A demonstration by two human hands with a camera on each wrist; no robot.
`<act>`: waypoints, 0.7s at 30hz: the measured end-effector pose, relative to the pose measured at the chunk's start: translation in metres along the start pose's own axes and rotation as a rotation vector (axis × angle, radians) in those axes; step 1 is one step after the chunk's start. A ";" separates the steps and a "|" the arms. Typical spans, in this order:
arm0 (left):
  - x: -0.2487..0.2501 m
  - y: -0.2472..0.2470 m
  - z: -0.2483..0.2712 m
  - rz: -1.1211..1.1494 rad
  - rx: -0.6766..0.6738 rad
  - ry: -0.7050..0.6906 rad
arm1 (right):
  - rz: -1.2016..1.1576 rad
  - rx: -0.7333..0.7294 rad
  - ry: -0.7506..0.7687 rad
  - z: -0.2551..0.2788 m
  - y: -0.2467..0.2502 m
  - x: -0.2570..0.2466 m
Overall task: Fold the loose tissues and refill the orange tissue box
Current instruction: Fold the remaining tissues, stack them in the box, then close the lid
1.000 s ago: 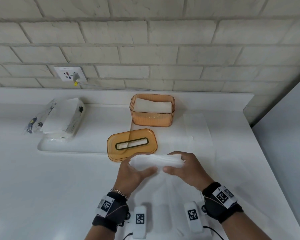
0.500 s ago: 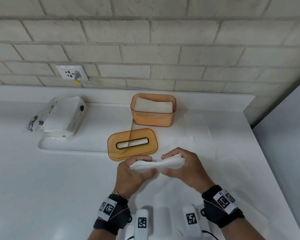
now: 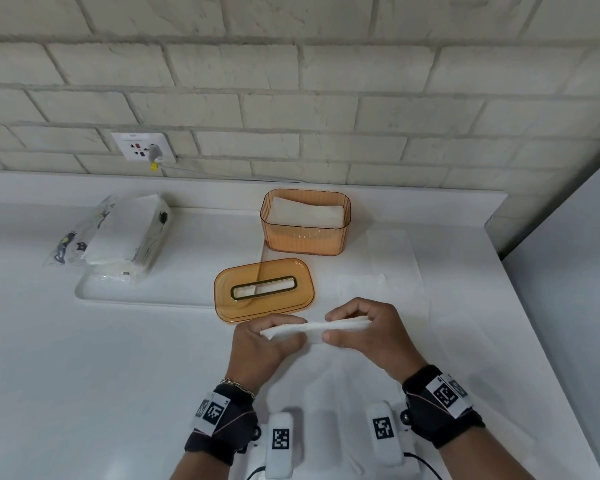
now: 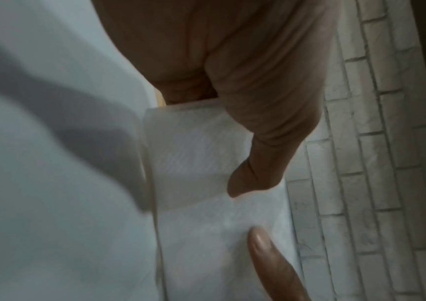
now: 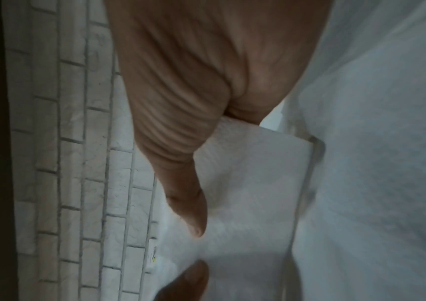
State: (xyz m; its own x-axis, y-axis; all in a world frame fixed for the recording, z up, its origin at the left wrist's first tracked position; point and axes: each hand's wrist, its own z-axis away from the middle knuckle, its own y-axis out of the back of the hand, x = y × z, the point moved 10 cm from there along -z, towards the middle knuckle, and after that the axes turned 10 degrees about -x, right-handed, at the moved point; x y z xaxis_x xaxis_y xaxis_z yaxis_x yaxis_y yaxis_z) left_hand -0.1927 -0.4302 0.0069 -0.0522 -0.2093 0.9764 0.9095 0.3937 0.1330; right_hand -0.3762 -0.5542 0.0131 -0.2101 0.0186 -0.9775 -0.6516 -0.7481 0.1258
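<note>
A folded white tissue (image 3: 314, 328) is held flat above the counter between both hands. My left hand (image 3: 267, 341) pinches its left end, thumb on top and fingers underneath. My right hand (image 3: 371, 332) pinches its right end. In the left wrist view the thumb lies on the folded tissue (image 4: 201, 158); the right wrist view shows the same on the tissue (image 5: 252, 173). The orange tissue box (image 3: 305, 237) stands open behind, with folded tissues inside. Its orange lid (image 3: 222, 296) lies flat in front of it, just beyond my hands.
A loose white tissue (image 3: 392, 261) lies spread right of the box. An opened plastic pack of tissues (image 3: 118, 233) lies at the left on a white tray (image 3: 136, 296). A brick wall with a socket (image 3: 142, 147) backs the counter; a grey panel (image 3: 568, 289) stands right.
The tissue has been folded down from a broader sheet into a narrow flat strip. Both hands have risen slightly and still hold its ends.
</note>
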 end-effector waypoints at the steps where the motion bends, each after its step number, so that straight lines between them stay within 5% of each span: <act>1: -0.001 0.001 0.000 0.001 -0.018 0.000 | -0.001 -0.001 -0.004 0.000 0.003 0.001; 21: -0.011 0.005 -0.007 -0.104 0.025 0.046 | 0.105 -0.035 -0.077 -0.017 0.002 0.028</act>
State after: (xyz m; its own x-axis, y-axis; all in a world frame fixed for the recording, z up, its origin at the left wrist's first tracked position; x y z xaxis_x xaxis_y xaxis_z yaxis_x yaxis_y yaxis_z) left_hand -0.1846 -0.4323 -0.0041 -0.1260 -0.2908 0.9484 0.8894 0.3903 0.2379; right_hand -0.3715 -0.5665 -0.0165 -0.3320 -0.0117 -0.9432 -0.5972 -0.7714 0.2197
